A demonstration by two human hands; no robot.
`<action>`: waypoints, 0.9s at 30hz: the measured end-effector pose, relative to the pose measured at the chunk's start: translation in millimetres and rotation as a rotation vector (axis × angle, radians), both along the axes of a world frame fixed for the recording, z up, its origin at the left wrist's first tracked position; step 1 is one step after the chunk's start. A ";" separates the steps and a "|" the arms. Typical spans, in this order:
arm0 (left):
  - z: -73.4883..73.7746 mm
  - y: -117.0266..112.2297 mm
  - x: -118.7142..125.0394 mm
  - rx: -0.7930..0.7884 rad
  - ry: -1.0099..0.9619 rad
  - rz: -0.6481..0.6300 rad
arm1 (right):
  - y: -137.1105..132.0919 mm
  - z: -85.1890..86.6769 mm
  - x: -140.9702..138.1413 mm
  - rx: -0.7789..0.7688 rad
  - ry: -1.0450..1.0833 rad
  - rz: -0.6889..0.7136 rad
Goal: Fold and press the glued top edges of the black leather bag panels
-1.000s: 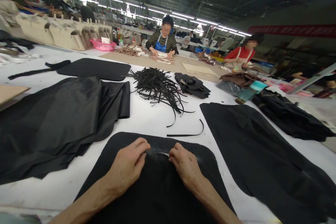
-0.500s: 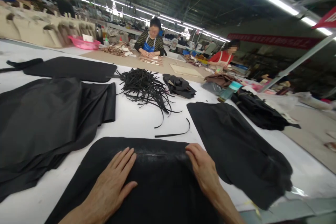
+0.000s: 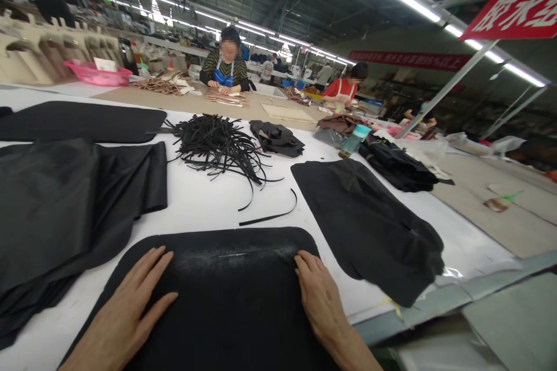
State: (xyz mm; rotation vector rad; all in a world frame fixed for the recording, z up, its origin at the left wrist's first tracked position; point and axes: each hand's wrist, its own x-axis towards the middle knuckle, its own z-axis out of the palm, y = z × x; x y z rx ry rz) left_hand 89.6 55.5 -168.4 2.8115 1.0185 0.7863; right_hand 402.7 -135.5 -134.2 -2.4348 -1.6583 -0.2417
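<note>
A black sheet (image 3: pixel 237 307) with rounded far corners, leather-like, lies in front of me. Across its far part runs a pale, dusty-looking streak with a thin line in it. My left hand (image 3: pixel 128 304) rests flat on the sheet's left side, fingers extended and thumb apart. On the right side, my right hand (image 3: pixel 319 295) lies with its fingertips on the sheet near the edge, fingers slightly bent and nothing gripped. Beyond the sheet, a loose black strip (image 3: pixel 267 218) lies on the white table surface (image 3: pixel 204 217).
A heap of black strips (image 3: pixel 215 142) lies farther back. Folded black material (image 3: pixel 47 208) is at left, another black piece (image 3: pixel 369 226) at right. Behind are a bottle (image 3: pixel 354 140), a pink basket (image 3: pixel 98 73) and two co-workers (image 3: pixel 226 64). The table edge (image 3: pixel 435 301) runs along the right.
My left hand has slid outward to the left side of the sheet. My right hand's fingers have moved a little back from the far edge. The view has turned right.
</note>
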 end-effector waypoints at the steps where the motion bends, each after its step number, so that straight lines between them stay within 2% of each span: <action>1: 3.9 -3.4 -1.8 0.037 -0.002 -0.026 | 1.8 6.8 1.7 0.004 0.027 -0.011; 3: 18.7 -16.4 3.5 0.086 0.020 -0.133 | 9.2 21.5 5.8 0.021 0.055 -0.022; 5: 41.4 -35.5 22.8 0.057 0.094 -0.308 | 22.9 35.8 9.3 0.025 0.055 -0.009; 8: 76.3 -63.5 72.3 -0.173 0.251 -0.598 | 49.9 48.9 12.7 -0.012 0.064 0.042; 10: 89.0 -75.2 108.4 -0.343 0.307 -0.727 | 66.1 49.8 15.2 -0.042 0.074 0.061; 12: 89.1 -80.4 137.8 -0.452 0.276 -0.754 | 77.0 46.1 19.7 -0.063 0.084 0.062; 15: 72.8 -81.0 162.3 -0.505 0.259 -0.757 | 83.4 38.7 31.0 -0.085 0.116 0.058; 18: 56.0 -80.1 167.8 -0.496 0.241 -0.783 | 84.2 34.5 42.7 -0.095 0.163 0.066; 20: 51.6 -79.7 167.1 -0.491 0.226 -0.788 | 84.6 33.8 47.1 -0.089 0.182 0.081; 27: 57.7 -78.7 167.4 -0.464 0.253 -0.792 | 86.3 27.7 41.2 -0.014 0.142 0.099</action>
